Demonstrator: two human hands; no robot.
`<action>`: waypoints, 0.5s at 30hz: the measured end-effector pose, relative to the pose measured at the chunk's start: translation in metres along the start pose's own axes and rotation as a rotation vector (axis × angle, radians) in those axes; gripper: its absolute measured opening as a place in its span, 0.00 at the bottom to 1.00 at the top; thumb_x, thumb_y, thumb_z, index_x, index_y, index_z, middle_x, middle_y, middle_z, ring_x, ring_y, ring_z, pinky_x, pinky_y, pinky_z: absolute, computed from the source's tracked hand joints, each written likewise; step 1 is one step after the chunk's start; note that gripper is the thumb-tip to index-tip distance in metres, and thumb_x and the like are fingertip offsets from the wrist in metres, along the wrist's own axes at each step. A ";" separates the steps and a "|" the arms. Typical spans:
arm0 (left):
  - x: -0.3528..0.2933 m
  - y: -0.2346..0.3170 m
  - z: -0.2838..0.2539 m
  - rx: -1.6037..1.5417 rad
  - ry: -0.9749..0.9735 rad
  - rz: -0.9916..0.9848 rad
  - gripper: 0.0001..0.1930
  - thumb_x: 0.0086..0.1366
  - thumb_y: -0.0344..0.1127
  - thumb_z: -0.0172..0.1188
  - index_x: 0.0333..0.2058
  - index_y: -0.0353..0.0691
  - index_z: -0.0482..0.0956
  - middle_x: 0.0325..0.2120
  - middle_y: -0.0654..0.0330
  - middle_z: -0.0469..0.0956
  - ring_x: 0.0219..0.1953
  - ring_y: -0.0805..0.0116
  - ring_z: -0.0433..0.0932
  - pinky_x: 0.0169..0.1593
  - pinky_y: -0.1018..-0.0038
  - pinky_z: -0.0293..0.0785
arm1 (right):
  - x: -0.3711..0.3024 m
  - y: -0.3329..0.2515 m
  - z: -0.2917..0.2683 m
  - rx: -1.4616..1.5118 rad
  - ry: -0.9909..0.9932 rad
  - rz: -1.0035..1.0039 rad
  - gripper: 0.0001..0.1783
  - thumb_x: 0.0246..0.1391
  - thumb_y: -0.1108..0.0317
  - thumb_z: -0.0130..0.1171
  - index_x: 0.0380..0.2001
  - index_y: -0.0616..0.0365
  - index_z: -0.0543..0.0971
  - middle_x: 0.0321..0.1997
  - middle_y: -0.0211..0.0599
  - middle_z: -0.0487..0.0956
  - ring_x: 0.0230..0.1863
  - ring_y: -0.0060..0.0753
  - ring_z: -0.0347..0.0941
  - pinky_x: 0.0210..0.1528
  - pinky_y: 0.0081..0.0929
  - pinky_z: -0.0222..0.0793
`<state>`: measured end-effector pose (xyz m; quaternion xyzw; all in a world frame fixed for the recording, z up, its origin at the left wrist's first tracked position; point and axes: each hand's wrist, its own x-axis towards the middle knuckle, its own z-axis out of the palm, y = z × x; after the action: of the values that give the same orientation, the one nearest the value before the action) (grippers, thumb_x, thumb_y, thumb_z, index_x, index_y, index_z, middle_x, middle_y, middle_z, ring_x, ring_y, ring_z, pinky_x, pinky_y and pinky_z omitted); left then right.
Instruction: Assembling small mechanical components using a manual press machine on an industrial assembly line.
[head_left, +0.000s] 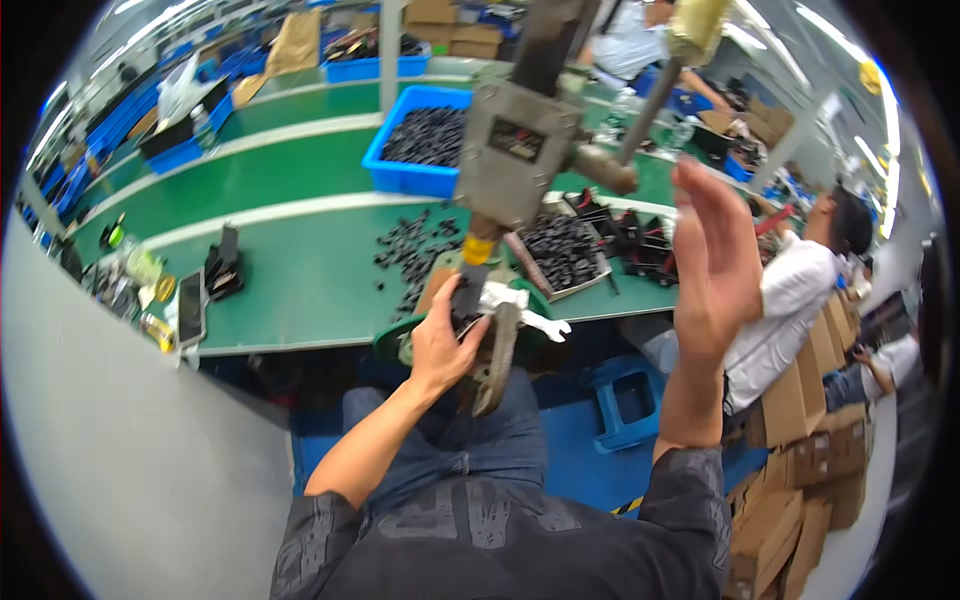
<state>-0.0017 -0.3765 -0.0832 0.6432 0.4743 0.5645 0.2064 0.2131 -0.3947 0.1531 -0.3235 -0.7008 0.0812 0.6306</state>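
Note:
A grey metal hand press point(505, 150) stands in front of me at the edge of the green bench. My left hand point(440, 345) is at its base, thumb and fingers curled round a dark spot under the ram point(470, 290); what they hold there is hidden. Beside that hand, a white-silver open-end wrench point(540, 322) sticks out to the right of the press. My right hand point(715, 260) is raised on the right, fingers stretched upward and slightly blurred, holding nothing. Above it, apart from the hand, is the press lever with a yellowish grip point(697, 30).
Loose small black parts point(415, 250) lie left of the press. A blue bin point(415, 180) and an open box point(560, 255) hold more. A phone point(191, 308) lies at the left. A blue stool point(625, 400), cardboard boxes point(790, 520) and a co-worker point(790, 300) are on the right.

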 end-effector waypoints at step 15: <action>0.001 -0.009 0.014 -0.023 -0.061 -0.018 0.40 0.49 0.28 0.62 0.64 0.35 0.60 0.49 0.37 0.76 0.47 0.36 0.78 0.50 0.53 0.76 | 0.170 -0.020 -0.001 0.328 0.120 0.019 0.23 0.61 0.59 0.64 0.50 0.65 0.73 0.36 0.38 0.78 0.36 0.30 0.76 0.38 0.25 0.72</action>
<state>0.0081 -0.3680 -0.0935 0.6535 0.4670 0.5480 0.2335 0.2075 -0.3154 0.3049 -0.2269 -0.6362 0.1810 0.7148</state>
